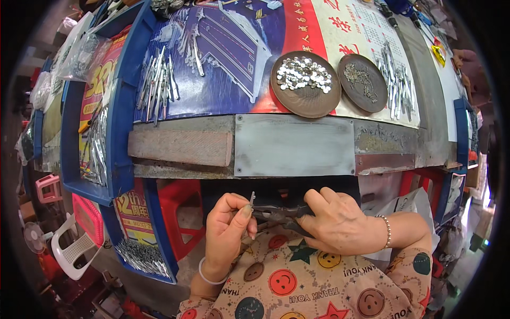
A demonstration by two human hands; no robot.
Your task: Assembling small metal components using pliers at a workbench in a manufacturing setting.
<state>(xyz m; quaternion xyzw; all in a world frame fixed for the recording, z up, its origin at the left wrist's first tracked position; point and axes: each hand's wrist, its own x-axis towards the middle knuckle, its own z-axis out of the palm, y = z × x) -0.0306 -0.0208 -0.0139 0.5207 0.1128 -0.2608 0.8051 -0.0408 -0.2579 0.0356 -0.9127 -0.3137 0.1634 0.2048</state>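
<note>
My left hand (pixel 230 226) is closed in a pinch on a small, thin silver metal piece (pixel 253 197), whose end sticks up above the thumb. My right hand (pixel 338 220) grips dark pliers (pixel 278 215), with the jaws pointing left toward my left fingertips. Whether the jaws bite on the metal piece is hidden by my fingers. Both hands are in front of my patterned apron, just below the bench's front edge. Straight ahead of them lies a grey metal plate (pixel 295 145), screwed to that edge.
Beyond the plate are a brown dish (pixel 306 106) of shiny discs and a smaller dish (pixel 372 100) of tiny metal parts. Slim metal strips lie in piles (pixel 159 85) (pixel 396 87) at both sides. A wooden block (pixel 180 148) and blue bins (pixel 121 143) stand left.
</note>
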